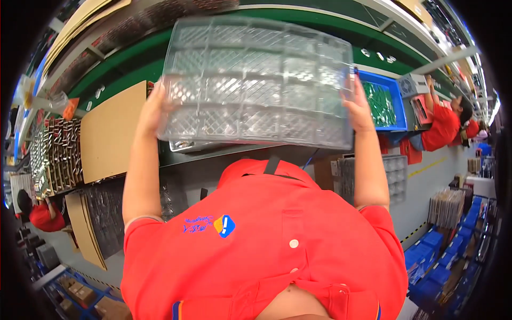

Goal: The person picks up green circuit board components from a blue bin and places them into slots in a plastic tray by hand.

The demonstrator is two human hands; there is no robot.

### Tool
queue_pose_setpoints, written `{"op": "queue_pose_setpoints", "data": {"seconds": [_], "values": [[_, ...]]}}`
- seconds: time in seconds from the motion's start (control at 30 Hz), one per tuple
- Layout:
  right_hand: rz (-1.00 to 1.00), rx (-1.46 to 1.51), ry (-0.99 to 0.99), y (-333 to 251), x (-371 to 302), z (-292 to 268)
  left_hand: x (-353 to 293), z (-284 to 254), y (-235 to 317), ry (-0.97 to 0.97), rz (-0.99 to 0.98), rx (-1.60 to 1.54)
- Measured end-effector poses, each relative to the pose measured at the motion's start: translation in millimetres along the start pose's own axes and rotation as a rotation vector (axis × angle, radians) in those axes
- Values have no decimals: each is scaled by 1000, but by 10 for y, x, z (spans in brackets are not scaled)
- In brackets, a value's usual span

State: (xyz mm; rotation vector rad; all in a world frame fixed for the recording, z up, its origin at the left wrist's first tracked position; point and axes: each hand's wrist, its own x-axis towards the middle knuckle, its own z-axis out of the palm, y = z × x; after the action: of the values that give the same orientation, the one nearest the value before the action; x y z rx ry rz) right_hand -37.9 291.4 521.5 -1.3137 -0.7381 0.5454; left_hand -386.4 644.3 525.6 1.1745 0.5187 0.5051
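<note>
A clear plastic tray point(261, 80), divided into a grid of compartments, is held up in front of me over the workbench. My left hand point(154, 109) grips its left edge, while the fingers of my right hand point(358, 106) close on the opposite edge. Some fingertips are blurred or hidden by the tray. Below its lower left edge shows the rim of something pale with small metallic parts point(184, 145), mostly covered. Whether the raised tray contains anything is hard to make out through the glare.
Left of me, a brown cardboard sheet point(109, 133) leans beside stacked cardboard dividers point(50, 154). To the right, a blue bin point(401, 101) holds green circuit boards point(377, 104), beside a grey fan box point(413, 85). More plastic trays point(394, 176) stand below. A co-worker point(445, 125) works at far right.
</note>
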Motion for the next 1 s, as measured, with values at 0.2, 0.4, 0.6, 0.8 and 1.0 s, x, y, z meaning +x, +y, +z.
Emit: {"op": "queue_pose_setpoints", "data": {"seconds": [0.2,0.4,0.6,0.8,1.0], "values": [[180,-680,-213,1476,572,503,-87,-968,-1153,327,-15,585],[102,-708,-108,1784,752,527,40,-1132,-1363,345,-137,390],[48,-802,-100,1745,634,525,-31,-1053,-1558,497,77,1059],[-39,-798,152,1538,602,-27,70,353,-1164,441,266,1719],[109,-910,455,1761,575,-1155,167,1514,-1477,-84,298,1595]]}}
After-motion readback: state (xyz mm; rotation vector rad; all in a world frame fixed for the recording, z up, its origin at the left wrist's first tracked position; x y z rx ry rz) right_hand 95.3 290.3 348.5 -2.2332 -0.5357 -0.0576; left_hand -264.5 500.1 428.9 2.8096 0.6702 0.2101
